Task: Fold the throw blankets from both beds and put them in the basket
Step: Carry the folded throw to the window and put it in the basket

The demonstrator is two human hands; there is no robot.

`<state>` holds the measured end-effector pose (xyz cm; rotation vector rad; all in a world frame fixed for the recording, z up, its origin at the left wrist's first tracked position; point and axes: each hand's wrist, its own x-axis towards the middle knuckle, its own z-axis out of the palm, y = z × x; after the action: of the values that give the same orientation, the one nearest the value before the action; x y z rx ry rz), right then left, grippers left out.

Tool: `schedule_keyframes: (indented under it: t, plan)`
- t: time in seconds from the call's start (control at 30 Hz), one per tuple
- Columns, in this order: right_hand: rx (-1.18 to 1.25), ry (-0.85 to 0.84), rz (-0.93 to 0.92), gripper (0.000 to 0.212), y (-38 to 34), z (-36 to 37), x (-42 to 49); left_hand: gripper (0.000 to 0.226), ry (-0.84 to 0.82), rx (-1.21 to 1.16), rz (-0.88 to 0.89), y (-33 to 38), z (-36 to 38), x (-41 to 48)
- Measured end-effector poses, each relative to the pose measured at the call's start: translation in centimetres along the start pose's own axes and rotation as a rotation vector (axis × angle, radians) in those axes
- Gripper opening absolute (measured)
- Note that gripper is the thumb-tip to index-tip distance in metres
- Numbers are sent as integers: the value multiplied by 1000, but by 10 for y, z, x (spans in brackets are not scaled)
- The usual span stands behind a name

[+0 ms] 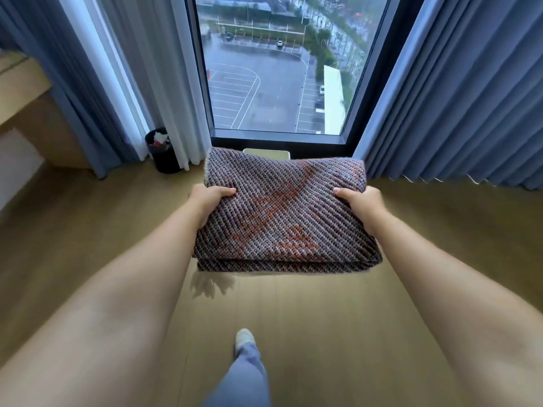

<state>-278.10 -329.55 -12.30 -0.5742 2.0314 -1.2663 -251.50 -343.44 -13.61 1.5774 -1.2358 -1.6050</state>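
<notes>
A folded throw blanket (282, 212), woven in grey-purple with rust-orange patches, is held level in the air in front of me. My left hand (210, 201) grips its left edge, thumb on top. My right hand (363, 202) grips its right edge the same way. A pale fringe hangs below the blanket's near left corner. Just beyond the blanket's far edge a white rim (266, 153) of a container shows by the window; the rest of it is hidden behind the blanket.
A tall window (282, 69) faces me, with blue curtains (458, 92) on both sides. A black waste bin (161, 151) stands at the left curtain's foot. A wooden desk (26, 92) is at far left. Wood floor (323, 318) lies below; my foot (245, 337) steps forward.
</notes>
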Motion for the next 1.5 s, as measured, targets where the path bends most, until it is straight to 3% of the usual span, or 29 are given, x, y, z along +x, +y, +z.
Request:
schedule_keyframes:
  t: [0.27, 0.63, 0.97, 1.3, 1.5]
  plan:
    - [34, 14, 65, 61, -68, 56, 207, 66, -49, 18, -46, 102, 53, 208]
    - [-15, -2, 62, 30, -130, 120, 518, 50, 2, 62, -123, 195, 156, 478]
    - [-147, -87, 173, 51, -172, 209, 737, 45, 43, 74, -234, 237, 195, 688]
    - [-127, -5, 275, 38, -129, 330, 938, 47, 27, 215, -231, 226, 228, 941]
    - [-96, -11, 236, 43, -29, 403, 1055, 36, 120, 195, -132, 118, 258, 1075]
